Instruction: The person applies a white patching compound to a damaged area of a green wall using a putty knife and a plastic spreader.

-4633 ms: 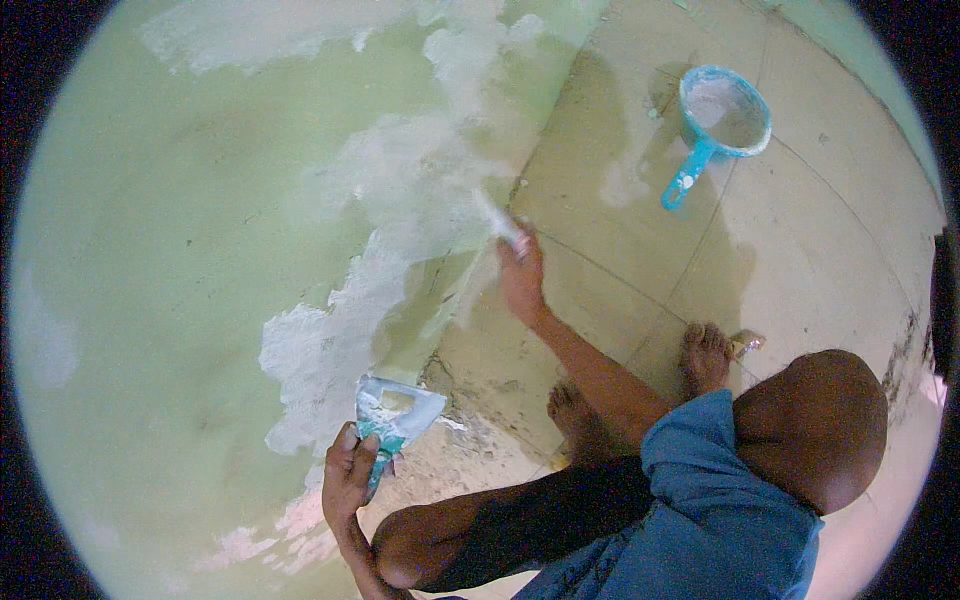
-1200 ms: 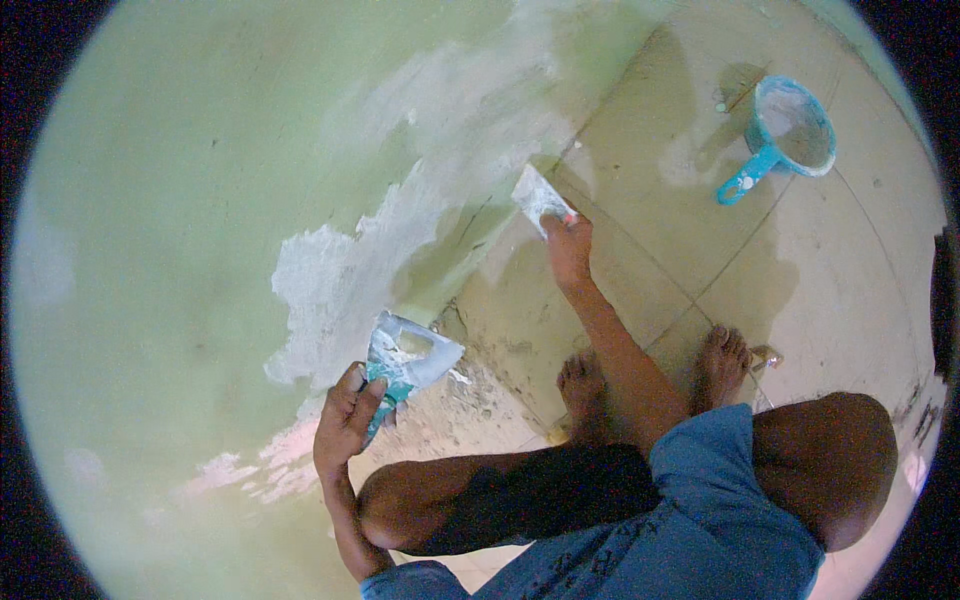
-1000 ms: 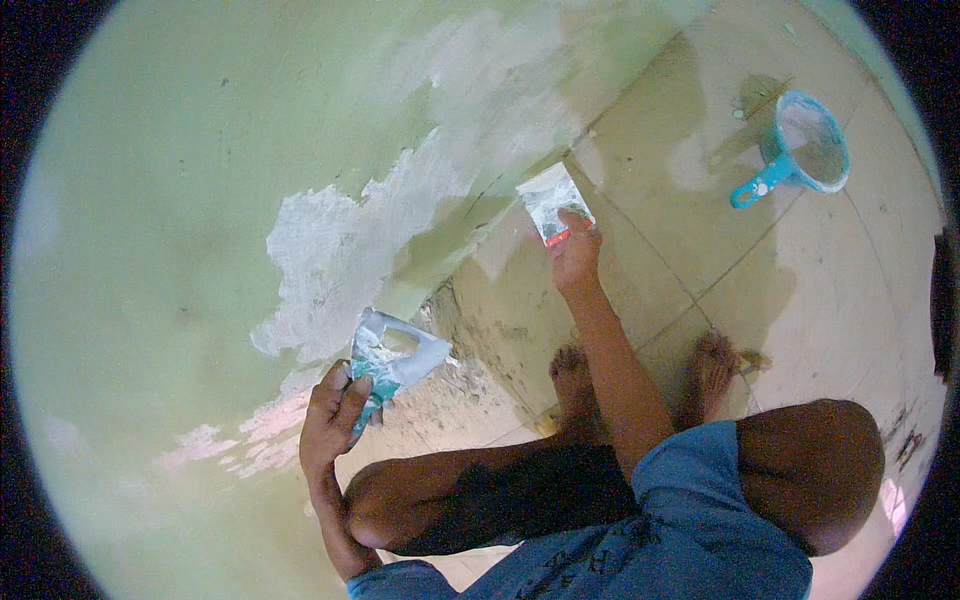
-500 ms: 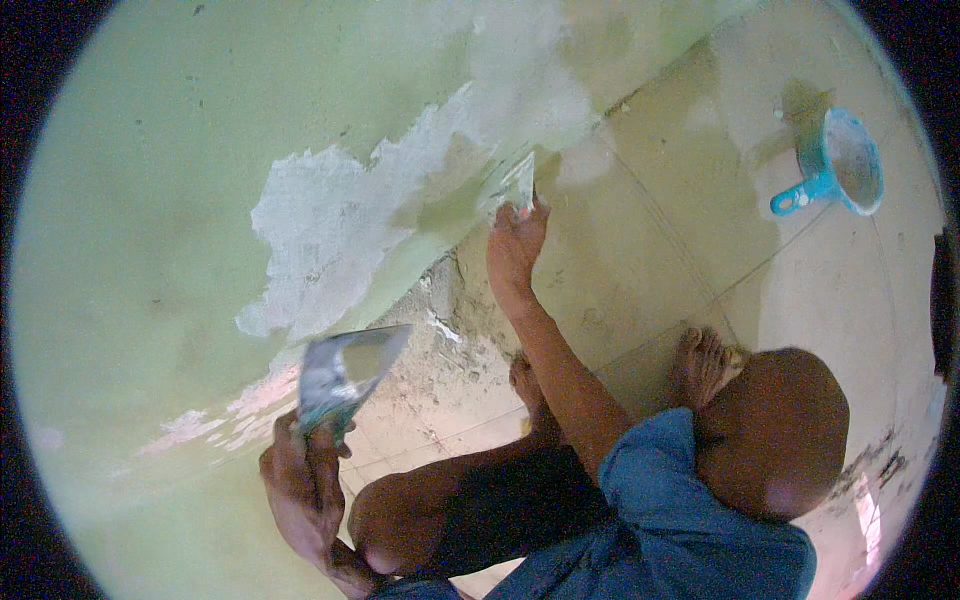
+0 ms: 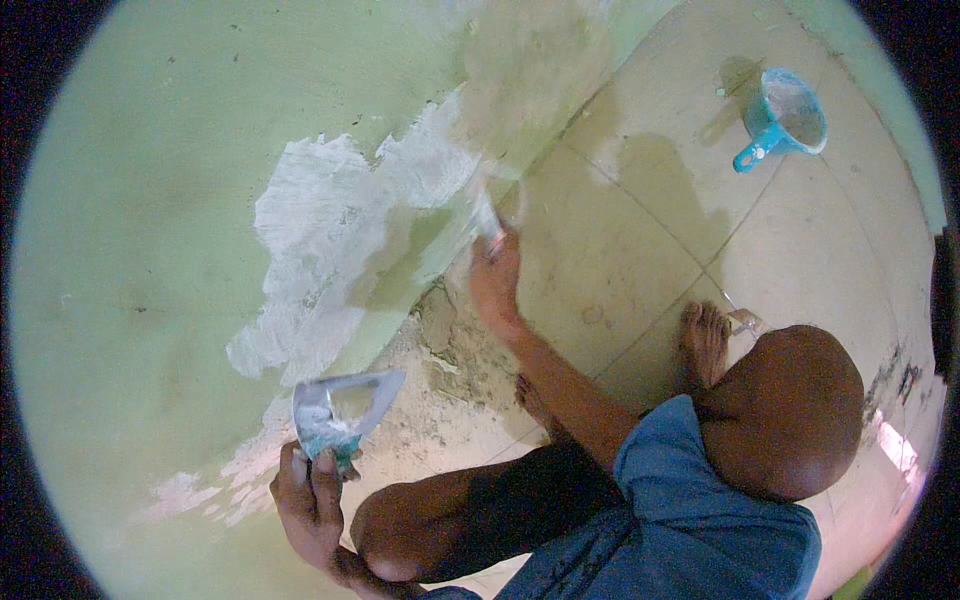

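Observation:
My left hand (image 5: 308,500), at the lower left, grips a wide putty knife (image 5: 335,410) with a teal handle; white paste is smeared on its blade. Near the middle, my right hand (image 5: 495,275) holds a narrower putty knife (image 5: 487,215) at the base of the pale green wall (image 5: 140,220), its blade blurred by motion. Rough white filler (image 5: 310,240) covers an irregular stretch of the wall just left of that blade, with thinner, pinkish streaks lower down.
A turquoise long-handled plastic dipper (image 5: 798,118) with greyish-white paste stands on the tiled floor (image 5: 630,240) at the upper right. My bare feet (image 5: 705,335) and bent knees occupy the lower right, with a small metal object (image 5: 745,325) beside one foot. Dirt marks the floor along the wall.
My right hand and knife have moved left along the wall's base since a second ago. My left hand with the wide knife sits lower and farther left. The view has shifted slightly.

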Motion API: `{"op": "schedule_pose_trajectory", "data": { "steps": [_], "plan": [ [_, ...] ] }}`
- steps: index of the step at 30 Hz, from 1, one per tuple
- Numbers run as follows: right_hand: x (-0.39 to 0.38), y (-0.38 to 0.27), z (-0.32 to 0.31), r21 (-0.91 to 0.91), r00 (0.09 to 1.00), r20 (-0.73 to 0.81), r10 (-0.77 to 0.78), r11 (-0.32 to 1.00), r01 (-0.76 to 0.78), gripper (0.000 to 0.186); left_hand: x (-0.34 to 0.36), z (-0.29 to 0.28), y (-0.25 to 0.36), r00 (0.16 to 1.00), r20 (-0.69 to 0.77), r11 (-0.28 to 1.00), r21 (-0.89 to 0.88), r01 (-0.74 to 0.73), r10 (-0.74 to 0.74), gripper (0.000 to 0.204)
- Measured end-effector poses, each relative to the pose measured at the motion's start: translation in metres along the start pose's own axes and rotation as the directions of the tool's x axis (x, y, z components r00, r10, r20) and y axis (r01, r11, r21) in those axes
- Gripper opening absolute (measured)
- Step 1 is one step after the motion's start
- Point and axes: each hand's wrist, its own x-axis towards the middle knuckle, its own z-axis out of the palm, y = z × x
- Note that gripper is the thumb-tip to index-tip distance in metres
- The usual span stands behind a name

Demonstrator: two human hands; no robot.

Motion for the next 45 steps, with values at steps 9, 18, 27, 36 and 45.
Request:
{"op": "schedule_pose_trajectory", "data": {
  "steps": [9, 18, 27, 36, 45],
  "plan": [
    [0.064, 0.048, -0.028, -0.675, 0.812, 0.065, -0.58, 0.574, 0.464, 0.066, 0.029, 0.004, -0.026, 0.983, 0.183, 1.0, 0.001, -0.03, 0.029, 0.019],
    [-0.024, 0.071, -0.018, -0.366, 0.973, 0.079, -0.216, 0.902, 0.23, 0.055, 0.031, 0.003, -0.031, 0.989, 0.144, 0.998, -0.065, 0.019, -0.01, 0.021],
    [0.047, 0.035, 0.022, -0.611, 0.904, -0.099, -0.415, 0.742, 0.274, 0.064, 0.021, 0.002, -0.029, 0.989, 0.134, 0.997, -0.048, 0.062, -0.055, 0.024],
    [0.038, 0.039, -0.03, -0.275, 0.993, -0.106, -0.058, 0.961, 0.027, 0.05, 0.021, 0.002, -0.023, 0.984, 0.168, 0.998, -0.01, 0.066, -0.063, 0.022],
    [0.02, -0.012, 0.011, -0.395, 0.94, 0.049, -0.338, 0.858, 0.329, 0.053, 0.02, 0.004, -0.02, 0.989, 0.141, 0.997, -0.062, 0.047, -0.038, 0.017]
  ]
}}
